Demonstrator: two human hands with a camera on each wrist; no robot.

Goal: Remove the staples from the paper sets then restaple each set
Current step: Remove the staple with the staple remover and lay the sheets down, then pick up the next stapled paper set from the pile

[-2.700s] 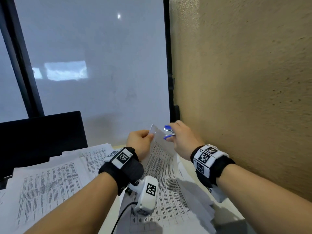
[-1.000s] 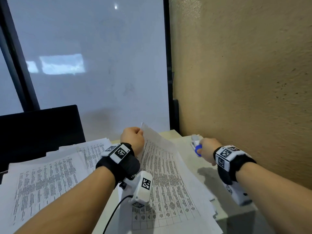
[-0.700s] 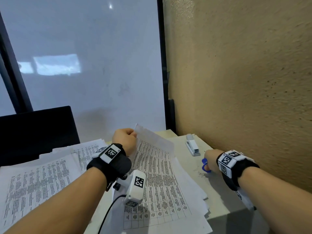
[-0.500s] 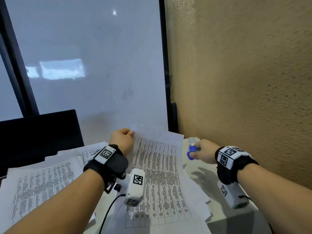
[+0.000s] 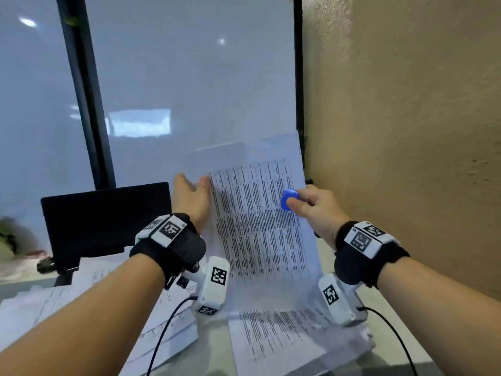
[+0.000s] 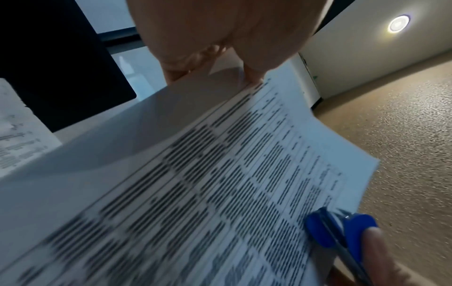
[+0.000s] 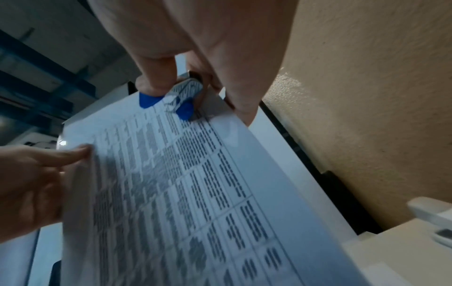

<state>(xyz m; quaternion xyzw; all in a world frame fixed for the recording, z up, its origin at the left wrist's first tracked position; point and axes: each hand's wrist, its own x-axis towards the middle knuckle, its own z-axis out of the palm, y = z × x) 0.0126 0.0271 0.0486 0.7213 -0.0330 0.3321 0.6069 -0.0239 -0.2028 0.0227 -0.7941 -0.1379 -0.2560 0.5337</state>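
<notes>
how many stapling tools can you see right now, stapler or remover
2. A blue staple remover is pinched in the right hand against the raised paper set. A pale stapler lies on the desk by the wall, seen only in the right wrist view. Papers may hide others.

Both our forearms reach forward, wrists strapped. Our left hand (image 5: pixel 193 198) is raised with fingers extended, thumb pressing forward. Our right hand (image 5: pixel 315 210) curls, thumb and fingers pinched together.

Visible items: two hands (image 5: pixel 191 198) (image 5: pixel 315 210), one blue remover (image 5: pixel 289 199), one raised paper set (image 5: pixel 260 218), one stapler (image 7: pixel 435 218), one dark monitor (image 5: pixel 105 221).
</notes>
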